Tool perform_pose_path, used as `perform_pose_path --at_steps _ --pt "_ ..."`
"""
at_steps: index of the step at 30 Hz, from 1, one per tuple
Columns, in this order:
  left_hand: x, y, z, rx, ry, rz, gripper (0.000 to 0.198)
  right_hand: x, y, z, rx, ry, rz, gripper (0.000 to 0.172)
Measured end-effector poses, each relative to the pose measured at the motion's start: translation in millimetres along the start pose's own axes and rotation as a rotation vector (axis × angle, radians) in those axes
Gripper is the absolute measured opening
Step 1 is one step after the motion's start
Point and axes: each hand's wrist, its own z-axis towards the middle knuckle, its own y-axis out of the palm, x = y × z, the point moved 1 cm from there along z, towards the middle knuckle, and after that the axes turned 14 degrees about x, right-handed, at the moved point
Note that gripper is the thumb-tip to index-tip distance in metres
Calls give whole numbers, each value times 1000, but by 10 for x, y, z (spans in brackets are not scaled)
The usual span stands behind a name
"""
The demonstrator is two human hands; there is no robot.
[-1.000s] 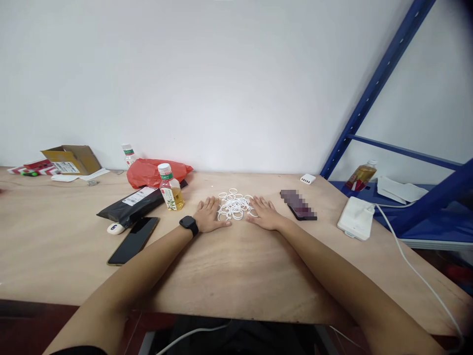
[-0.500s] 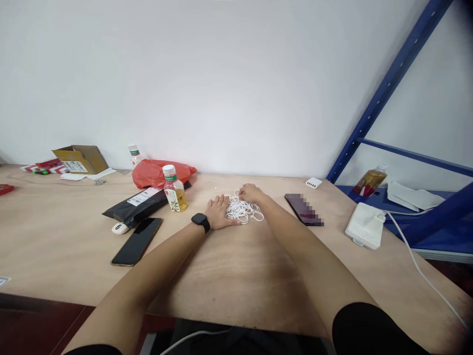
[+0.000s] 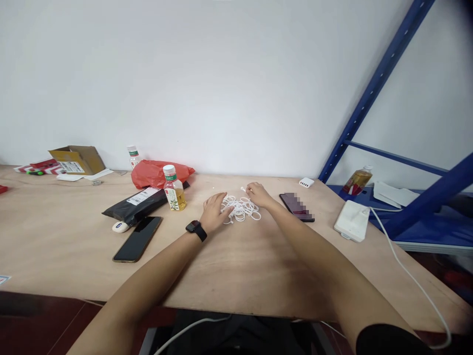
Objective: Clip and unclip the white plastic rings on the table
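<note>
A loose pile of white plastic rings [image 3: 240,209] lies on the wooden table, some with a small knob on the rim. My left hand [image 3: 214,211], a black watch [image 3: 195,228] on its wrist, rests at the pile's left side. Its thumb stands apart from the curved fingers, touching or very near the rings. At the far right edge of the pile my right hand [image 3: 257,194] is closed in a pinch. A small white piece, likely part of a ring [image 3: 243,189], pokes out at its fingertips; the rest is hidden.
Left of the hands are a drink bottle [image 3: 173,192], a black parcel [image 3: 136,206], a phone [image 3: 138,240] and a red bag [image 3: 158,172]. On the right lie another phone [image 3: 295,206], a white charger [image 3: 306,183] and a white corded device [image 3: 352,220]. A blue frame [image 3: 369,98] stands beyond.
My left hand has drawn back from lying flat against the pile, its fingers now more curved. My right hand has shifted toward the pile's far right, with a white piece now showing at its fingertips.
</note>
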Motion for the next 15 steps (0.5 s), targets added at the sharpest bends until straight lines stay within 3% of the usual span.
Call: perform_pose_path --at_steps 2,4,6,10,15 --pt "85 -54 -12 82 11 -85 49 -123 -115 -215 -1 39 437 19" --pt "183 -102 -33 122 26 -185 42 -263 -190 -464 -156 157 837 24" --pt "283 -141 -72 125 24 -319 37 -400 -237 -687 -248 239 1096 32" --pt "418 -174 -186 93 -96 -545 29 -576 -241 -939 -256 367 1337 40" --pt "383 -114 -269 125 -281 -640 25 -658 -160 -1039 -228 392 1364 40"
